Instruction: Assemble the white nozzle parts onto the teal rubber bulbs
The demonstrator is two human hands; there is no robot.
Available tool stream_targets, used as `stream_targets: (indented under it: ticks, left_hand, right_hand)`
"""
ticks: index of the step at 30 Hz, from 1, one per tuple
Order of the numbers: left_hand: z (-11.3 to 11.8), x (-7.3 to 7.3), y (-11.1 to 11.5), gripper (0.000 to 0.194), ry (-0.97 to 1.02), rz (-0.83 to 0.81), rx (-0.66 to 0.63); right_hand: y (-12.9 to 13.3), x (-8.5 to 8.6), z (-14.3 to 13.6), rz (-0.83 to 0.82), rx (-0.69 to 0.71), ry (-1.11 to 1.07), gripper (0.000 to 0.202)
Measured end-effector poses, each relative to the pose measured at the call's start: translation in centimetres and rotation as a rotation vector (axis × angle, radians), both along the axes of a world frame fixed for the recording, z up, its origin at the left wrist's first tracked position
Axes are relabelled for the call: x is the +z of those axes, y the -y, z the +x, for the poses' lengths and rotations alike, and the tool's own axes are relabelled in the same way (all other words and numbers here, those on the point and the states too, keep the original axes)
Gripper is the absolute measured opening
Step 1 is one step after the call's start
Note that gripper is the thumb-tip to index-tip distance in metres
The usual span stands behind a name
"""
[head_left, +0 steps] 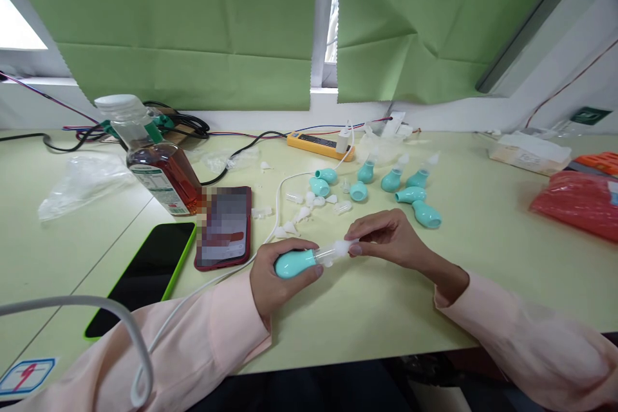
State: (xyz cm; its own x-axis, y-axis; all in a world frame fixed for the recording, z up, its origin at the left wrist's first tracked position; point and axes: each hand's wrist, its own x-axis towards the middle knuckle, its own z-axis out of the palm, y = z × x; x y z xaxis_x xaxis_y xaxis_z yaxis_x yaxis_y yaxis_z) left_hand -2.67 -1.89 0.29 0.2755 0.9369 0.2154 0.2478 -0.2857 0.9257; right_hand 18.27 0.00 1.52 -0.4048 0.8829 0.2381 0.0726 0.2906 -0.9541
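My left hand [275,277] is wrapped round a teal rubber bulb [295,264], which has a clear tube [325,253] fitted in its mouth. It looks like a nasal aspirator, lying roughly level above the table. At the tube's far end sits a white soft tip [342,247], pinched between the thumb and fingers of my right hand [383,239]. Just beyond my hands lie loose white tips [302,214] and clear tube pieces [343,207]. Several loose teal bulbs [427,214] are behind them, and assembled aspirators [392,177] with tips stand farther back.
At left are a bottle of amber liquid [167,170], a red-cased phone [224,228] and a green-edged phone [145,270]. A white cable [279,196] runs across to the yellow power strip [318,146]. A red plastic package [577,203] lies at right.
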Motion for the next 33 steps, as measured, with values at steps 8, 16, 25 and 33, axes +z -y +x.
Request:
stream_targets:
  ticks: [8, 16, 25, 33]
  left_hand:
    - [0.01, -0.57, -0.07, 0.026, -0.006, -0.056, 0.005]
    - [-0.03, -0.85, -0.21, 0.025, 0.044, -0.036, -0.009]
    - [-0.04, -0.77, -0.31, 0.021, 0.0, 0.108, -0.05]
    - [-0.19, -0.85, -0.31, 0.02, -0.045, 0.251, -0.1]
  right_hand:
    - [-0.22, -0.08, 0.05, 0.041, 0.065, 0.093, 0.02]
    - [-0.15, -0.46, -0.26, 0.003, 0.057, 0.01, 0.021]
    - [-0.22, -0.85, -0.63, -0.151, 0.141, -0.053, 0.015]
    - [-0.12, -0.83, -0.75, -0.207, 0.166, -0.081, 0.011]
